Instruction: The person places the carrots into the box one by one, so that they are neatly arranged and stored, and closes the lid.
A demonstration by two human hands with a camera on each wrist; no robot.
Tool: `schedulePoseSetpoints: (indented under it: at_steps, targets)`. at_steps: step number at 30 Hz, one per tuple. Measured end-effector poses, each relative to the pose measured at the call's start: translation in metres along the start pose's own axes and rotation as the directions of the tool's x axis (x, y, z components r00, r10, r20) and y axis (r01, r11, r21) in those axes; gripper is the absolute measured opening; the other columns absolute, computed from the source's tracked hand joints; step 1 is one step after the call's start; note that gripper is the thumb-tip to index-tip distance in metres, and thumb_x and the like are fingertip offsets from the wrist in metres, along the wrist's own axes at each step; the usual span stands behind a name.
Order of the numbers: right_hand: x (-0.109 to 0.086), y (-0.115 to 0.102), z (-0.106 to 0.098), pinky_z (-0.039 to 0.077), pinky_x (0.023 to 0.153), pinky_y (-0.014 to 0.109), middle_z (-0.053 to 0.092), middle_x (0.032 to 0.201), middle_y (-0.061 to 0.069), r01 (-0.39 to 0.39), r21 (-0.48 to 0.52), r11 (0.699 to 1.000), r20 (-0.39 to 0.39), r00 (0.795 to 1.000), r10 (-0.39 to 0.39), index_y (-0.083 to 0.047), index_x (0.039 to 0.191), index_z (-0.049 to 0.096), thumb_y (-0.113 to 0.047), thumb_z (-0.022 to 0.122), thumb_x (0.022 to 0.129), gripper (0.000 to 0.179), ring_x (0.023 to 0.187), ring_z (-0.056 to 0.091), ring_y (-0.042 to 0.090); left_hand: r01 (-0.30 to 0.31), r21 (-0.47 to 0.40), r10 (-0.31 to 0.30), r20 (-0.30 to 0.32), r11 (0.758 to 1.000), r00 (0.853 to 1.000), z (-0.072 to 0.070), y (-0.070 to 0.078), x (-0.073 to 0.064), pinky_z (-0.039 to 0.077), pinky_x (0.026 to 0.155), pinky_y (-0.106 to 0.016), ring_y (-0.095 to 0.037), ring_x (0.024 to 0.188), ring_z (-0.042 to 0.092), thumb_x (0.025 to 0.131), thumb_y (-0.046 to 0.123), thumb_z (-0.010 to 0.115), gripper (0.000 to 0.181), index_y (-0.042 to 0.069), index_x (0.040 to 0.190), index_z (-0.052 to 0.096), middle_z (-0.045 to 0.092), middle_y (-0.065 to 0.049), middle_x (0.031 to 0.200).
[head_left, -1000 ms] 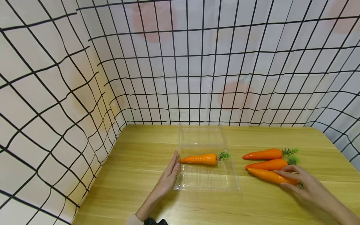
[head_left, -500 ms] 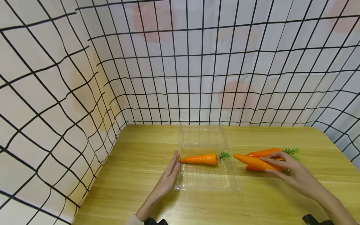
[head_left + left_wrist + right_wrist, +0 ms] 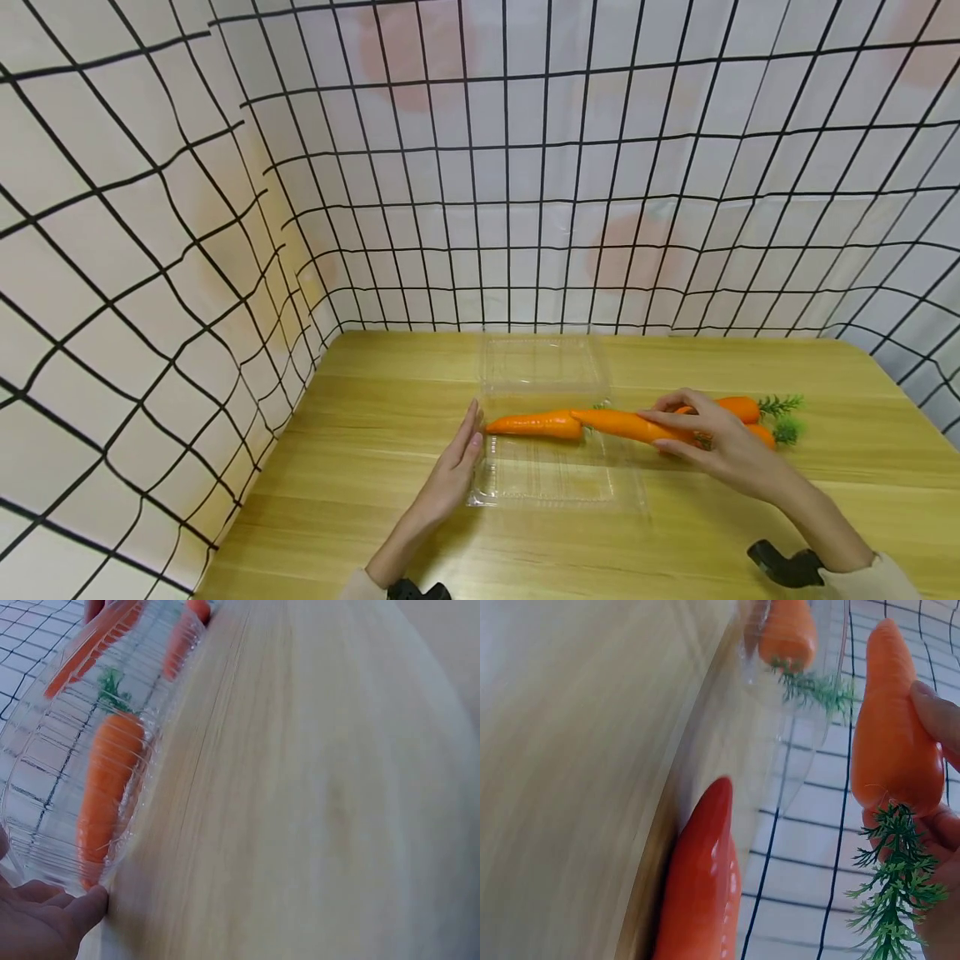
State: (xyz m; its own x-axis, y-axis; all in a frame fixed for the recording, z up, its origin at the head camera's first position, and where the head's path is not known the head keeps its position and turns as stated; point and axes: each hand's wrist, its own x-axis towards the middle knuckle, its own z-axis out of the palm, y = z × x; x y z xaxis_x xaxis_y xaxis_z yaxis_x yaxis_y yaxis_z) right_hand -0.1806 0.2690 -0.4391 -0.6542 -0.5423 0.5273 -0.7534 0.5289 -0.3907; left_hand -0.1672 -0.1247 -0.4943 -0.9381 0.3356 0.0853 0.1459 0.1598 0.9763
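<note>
My right hand (image 3: 708, 437) pinches a toy carrot (image 3: 622, 423) near its thick end, thumb on one side and fingers on the other. The carrot's tip points left, over the right part of a clear plastic clamshell box (image 3: 551, 481). In the right wrist view, green leaves (image 3: 894, 881) hang from the held carrot (image 3: 891, 742). Another carrot (image 3: 532, 425) lies across the box, its leaves partly hidden behind the held one. With fairly straight fingers, my left hand (image 3: 447, 475) touches the box's left edge. The thumb (image 3: 90, 906) meets that edge in the left wrist view.
Two more carrots (image 3: 738, 407) lie on the wooden table (image 3: 360, 467) to the right, partly behind my right hand. The box's lid (image 3: 543, 362) lies folded back, away from me. A white cloth with black grid lines (image 3: 517, 183) walls the table's back and sides.
My right hand has lifted the nearest carrot from the group at right and carried it left to the box. The left hand stays at the box's edge.
</note>
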Motion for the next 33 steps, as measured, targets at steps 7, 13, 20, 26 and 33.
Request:
schedulePoseSetpoints:
  at_steps: [7, 13, 20, 26, 33]
  targets:
    - [0.016, -0.006, 0.018, 0.045, 0.069, 0.016, 0.060, 0.119, -0.002, 0.024, 0.018, 1.000, 0.046, 0.999, -0.024, -0.016, 0.132, 0.073, -0.001, 0.080, 0.086, 0.048, 0.097, 0.051, 0.003, -0.012, -0.006, 0.012, 0.001, 1.000, 1.000, 0.000, 0.000, 0.000, 0.024, 0.126, -0.058, -0.045, 0.158, 0.016, 0.116, 0.020, 0.028, 0.059, 0.010, 0.168, 0.002, 0.008, -0.026, 0.171]
    - [0.031, -0.014, 0.032, 0.046, 0.069, 0.020, 0.061, 0.118, -0.002, 0.025, 0.022, 0.999, 0.073, 0.997, -0.027, -0.017, 0.130, 0.074, -0.006, 0.081, 0.086, 0.045, 0.098, 0.049, 0.003, 0.001, -0.004, -0.001, -0.001, 1.000, 1.000, 0.000, -0.001, 0.000, 0.023, 0.127, -0.056, -0.042, 0.159, 0.015, 0.116, 0.018, 0.028, 0.058, 0.012, 0.168, 0.003, 0.009, -0.024, 0.172]
    - [0.045, -0.020, 0.047, 0.048, 0.068, 0.021, 0.065, 0.114, 0.002, 0.049, 0.002, 0.999, 0.073, 0.996, -0.049, -0.012, 0.124, 0.077, -0.005, 0.083, 0.083, 0.043, 0.095, 0.052, 0.005, 0.008, -0.026, -0.008, 0.000, 1.000, 1.000, 0.000, -0.002, 0.001, 0.025, 0.127, -0.056, -0.042, 0.159, 0.016, 0.116, 0.015, 0.027, 0.058, 0.012, 0.168, 0.002, 0.007, -0.023, 0.172]
    - [0.050, -0.022, 0.059, 0.051, 0.071, 0.023, 0.066, 0.113, 0.003, 0.050, -0.024, 0.998, 0.071, 0.996, -0.048, -0.011, 0.121, 0.078, -0.009, 0.084, 0.083, 0.039, 0.098, 0.055, 0.011, 0.010, -0.019, -0.010, -0.005, 1.000, 1.000, 0.000, -0.002, 0.001, 0.026, 0.126, -0.055, -0.042, 0.158, 0.017, 0.116, 0.016, 0.027, 0.058, 0.012, 0.168, 0.002, 0.008, -0.023, 0.172]
    - [0.056, -0.026, 0.070, 0.054, 0.076, 0.028, 0.067, 0.114, 0.004, 0.026, -0.065, 0.998, 0.103, 0.995, -0.019, -0.011, 0.121, 0.078, -0.016, 0.082, 0.086, 0.035, 0.103, 0.058, 0.016, 0.005, 0.002, -0.005, -0.003, 1.000, 1.000, -0.001, -0.001, 0.001, 0.024, 0.127, -0.054, -0.040, 0.159, 0.016, 0.115, 0.016, 0.028, 0.058, 0.011, 0.168, 0.002, 0.009, -0.023, 0.172]
